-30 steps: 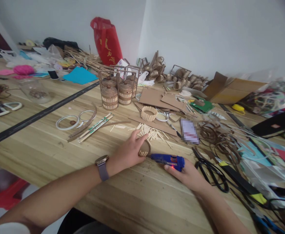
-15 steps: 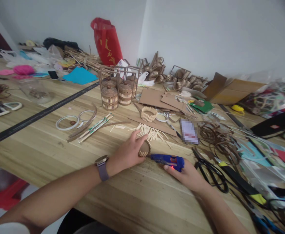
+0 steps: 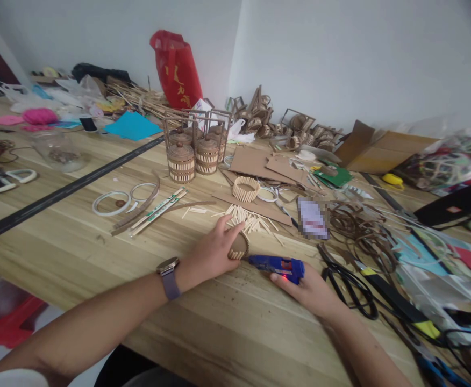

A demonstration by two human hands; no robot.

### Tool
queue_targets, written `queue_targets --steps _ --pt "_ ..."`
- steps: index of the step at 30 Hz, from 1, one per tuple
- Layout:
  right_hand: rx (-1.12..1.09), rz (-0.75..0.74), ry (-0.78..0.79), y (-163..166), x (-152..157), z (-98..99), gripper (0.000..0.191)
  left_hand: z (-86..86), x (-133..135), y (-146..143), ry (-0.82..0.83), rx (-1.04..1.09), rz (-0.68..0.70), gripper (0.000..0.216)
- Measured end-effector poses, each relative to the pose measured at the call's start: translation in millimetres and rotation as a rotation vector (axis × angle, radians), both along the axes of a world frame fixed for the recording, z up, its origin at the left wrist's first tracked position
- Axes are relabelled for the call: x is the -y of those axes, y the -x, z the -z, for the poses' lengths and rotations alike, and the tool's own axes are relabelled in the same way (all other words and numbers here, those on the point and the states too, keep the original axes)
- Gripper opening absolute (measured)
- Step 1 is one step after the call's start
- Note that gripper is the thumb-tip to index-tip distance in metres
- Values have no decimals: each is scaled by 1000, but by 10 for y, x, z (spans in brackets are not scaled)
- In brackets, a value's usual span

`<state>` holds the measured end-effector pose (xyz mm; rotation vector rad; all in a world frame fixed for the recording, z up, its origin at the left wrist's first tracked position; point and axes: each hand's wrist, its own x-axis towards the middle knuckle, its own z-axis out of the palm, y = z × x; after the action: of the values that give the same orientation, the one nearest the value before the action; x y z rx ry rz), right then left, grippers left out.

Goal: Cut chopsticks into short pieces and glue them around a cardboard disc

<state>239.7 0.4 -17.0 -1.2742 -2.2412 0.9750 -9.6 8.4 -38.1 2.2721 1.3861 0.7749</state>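
Observation:
My left hand [image 3: 214, 249] is curled around a small round cardboard piece edged with short sticks [image 3: 239, 246] and holds it down on the wooden table [image 3: 98, 236]. My right hand [image 3: 308, 287] grips a blue glue gun [image 3: 278, 264] lying almost flat, its red light lit and its nozzle touching the side of the round piece. Just beyond my left fingers lies a loose heap of short wooden sticks [image 3: 249, 217]. A watch [image 3: 168, 274] sits on my left wrist.
Finished stick rings and small lidded baskets [image 3: 181, 160] stand farther back with cardboard sheets [image 3: 255, 161]. Black scissors [image 3: 350, 285] and cables lie right of the glue gun. Tape rolls [image 3: 110, 202], a long black strip [image 3: 58, 193] and a red bag [image 3: 177, 67] are to the left and behind.

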Motion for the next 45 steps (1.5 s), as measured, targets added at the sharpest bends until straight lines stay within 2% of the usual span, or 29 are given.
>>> queue_targets --steps 12,17,19,21,25,27,28,30,32,35,39,45 --pt "11 48 -35 35 -2 15 34 2 1 0 -6 -2 3 84" --pt "-51 179 -40 -23 -40 2 39 -17 3 0 -3 -19 4 85" --pt "-55 239 30 -90 -52 -30 43 -23 3 1 0 -18 0 85" --pt "-59 228 175 -159 -54 -74 50 -30 3 1 12 -5 -4 85" --pt "-137 48 472 -215 -23 -163 52 -31 -1 2 30 8 3 84" --pt "-145 -43 535 -189 -2 -190 52 -18 -4 5 20 17 5 84" --pt "-124 -78 514 -167 5 -198 51 -8 -6 7 16 25 6 84" --pt "-52 -117 376 -121 10 -201 50 11 -9 10 11 40 6 84" --pt "35 -125 214 -85 4 -194 50 24 -11 11 7 43 9 84" --pt "138 -99 78 -56 -18 -183 46 26 -10 10 4 38 11 84" --pt "231 -71 2 -36 -50 -191 40 6 -5 9 7 21 15 83" --pt "291 15 -80 -51 -164 -195 44 9 -7 11 -2 31 19 85"
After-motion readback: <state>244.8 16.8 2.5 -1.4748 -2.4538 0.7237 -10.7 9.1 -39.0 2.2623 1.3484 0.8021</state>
